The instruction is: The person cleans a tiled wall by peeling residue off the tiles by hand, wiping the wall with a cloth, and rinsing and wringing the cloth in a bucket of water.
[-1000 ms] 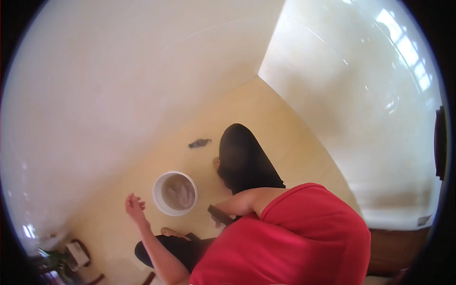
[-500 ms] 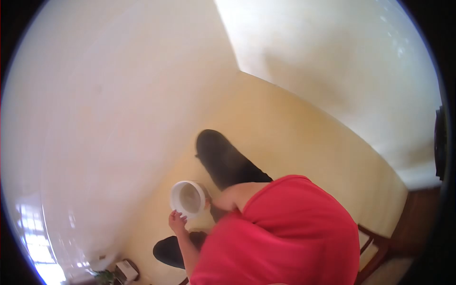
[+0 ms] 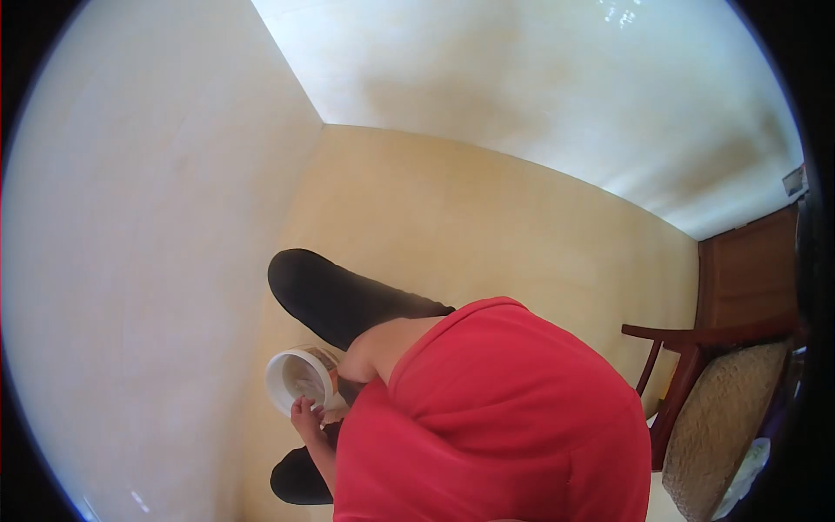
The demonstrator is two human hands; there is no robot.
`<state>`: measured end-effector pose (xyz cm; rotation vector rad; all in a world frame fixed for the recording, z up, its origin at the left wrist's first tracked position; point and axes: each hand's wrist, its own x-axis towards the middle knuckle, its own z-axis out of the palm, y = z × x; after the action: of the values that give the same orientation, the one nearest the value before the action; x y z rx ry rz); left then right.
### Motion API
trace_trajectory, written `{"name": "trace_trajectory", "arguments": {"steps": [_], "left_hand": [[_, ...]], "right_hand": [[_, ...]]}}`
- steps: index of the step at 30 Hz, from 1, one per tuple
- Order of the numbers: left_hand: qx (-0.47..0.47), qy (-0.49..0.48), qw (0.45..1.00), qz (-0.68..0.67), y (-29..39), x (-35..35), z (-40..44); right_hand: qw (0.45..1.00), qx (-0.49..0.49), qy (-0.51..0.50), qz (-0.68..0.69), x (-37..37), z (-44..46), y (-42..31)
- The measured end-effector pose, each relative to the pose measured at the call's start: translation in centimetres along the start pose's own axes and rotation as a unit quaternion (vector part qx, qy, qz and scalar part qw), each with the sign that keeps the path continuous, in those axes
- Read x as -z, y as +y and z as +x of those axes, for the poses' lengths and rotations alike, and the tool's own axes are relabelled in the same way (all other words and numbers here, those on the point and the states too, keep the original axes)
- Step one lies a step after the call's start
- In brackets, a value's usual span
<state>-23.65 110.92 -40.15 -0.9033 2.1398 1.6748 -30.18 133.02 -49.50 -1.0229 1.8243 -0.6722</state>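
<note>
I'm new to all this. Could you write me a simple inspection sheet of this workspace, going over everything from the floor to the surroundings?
Surface: yellowish floor, partly hidden by the person's body.
Job's things: one white bucket with a printed side; something pale inside, too unclear to name.
Clutter: a pale item beyond the chair, unidentifiable.
Hands: left hand at the bucket's near rim, grip unclear; right hand hidden, its arm reaching toward the bucket's printed side.
Cables: nothing seen.
Surroundings: two pale walls meeting in a corner; a chair with a dark wooden frame and woven seat; a brown wooden panel behind it.
</note>
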Motion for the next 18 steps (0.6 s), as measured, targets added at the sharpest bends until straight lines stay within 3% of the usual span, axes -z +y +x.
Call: {"name": "trace_trajectory", "arguments": {"steps": [18], "left_hand": [[0.023,0.003,1.0,-0.003,-1.6,0.0,0.6]], "right_hand": [[1.0,-0.008,-0.014,0.019,-1.0,0.6,0.1]]}}
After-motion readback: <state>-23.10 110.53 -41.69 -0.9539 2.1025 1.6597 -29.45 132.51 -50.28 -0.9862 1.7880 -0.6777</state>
